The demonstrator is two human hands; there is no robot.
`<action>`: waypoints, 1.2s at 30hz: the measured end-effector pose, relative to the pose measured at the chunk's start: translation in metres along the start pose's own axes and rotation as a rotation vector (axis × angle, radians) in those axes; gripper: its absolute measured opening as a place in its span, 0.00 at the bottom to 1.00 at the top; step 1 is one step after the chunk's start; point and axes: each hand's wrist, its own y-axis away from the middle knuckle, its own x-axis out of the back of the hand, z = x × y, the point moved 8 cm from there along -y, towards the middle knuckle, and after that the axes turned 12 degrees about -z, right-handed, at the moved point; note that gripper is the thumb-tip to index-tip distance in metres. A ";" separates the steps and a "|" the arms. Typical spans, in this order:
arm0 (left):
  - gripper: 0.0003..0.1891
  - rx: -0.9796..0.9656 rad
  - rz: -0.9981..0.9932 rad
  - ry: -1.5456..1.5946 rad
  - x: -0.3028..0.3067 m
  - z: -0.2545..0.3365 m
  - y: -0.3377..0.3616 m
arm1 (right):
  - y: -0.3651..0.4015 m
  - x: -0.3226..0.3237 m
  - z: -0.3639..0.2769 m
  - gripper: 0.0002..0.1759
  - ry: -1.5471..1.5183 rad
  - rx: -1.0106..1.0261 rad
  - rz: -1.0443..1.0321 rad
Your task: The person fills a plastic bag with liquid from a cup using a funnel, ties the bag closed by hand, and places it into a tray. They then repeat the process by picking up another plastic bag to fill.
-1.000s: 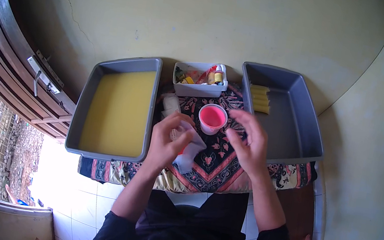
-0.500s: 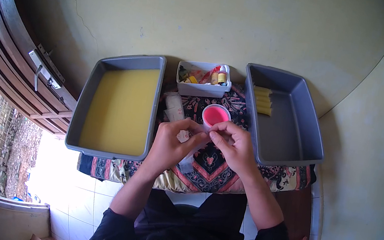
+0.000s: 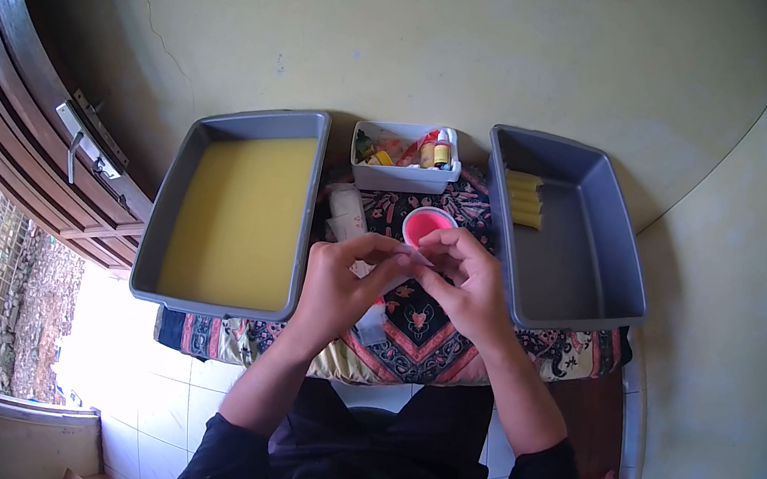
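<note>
My left hand (image 3: 344, 279) and my right hand (image 3: 466, 289) meet above the middle of the cloth. Their fingertips pinch a small, thin, pale piece (image 3: 416, 256) between them; its exact kind is too small to make out. Just beyond the fingers stands a round white tub (image 3: 411, 212) with a bright pink filling (image 3: 426, 226), partly covered by my right hand. White packets (image 3: 347, 213) lie beyond my left hand. A clear, thin plastic piece (image 3: 372, 324) rests on the cloth below the hands.
A grey tray (image 3: 309, 217) at left holds a flat yellow layer. Another grey tray (image 3: 571, 271) at right has several yellow rolls (image 3: 524, 200) in its far left corner. At the back, a white box (image 3: 404, 180) contains small bottles. Patterned cloth (image 3: 421, 317) lies underneath.
My right fingers have shifted and spread a little around the pale piece, which shows more now. My right hand covers more of the pink tub. The trays have stayed in place.
</note>
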 end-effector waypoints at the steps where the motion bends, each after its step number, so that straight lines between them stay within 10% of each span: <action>1: 0.08 -0.001 0.000 -0.001 -0.001 0.000 -0.001 | -0.001 -0.002 0.001 0.10 -0.006 -0.019 -0.008; 19: 0.08 -0.177 0.047 -0.310 -0.010 0.022 0.006 | 0.000 0.003 -0.007 0.09 0.399 0.085 0.095; 36: 0.08 0.025 0.067 0.295 0.001 -0.036 -0.001 | 0.007 -0.005 0.031 0.09 0.062 -0.187 -0.090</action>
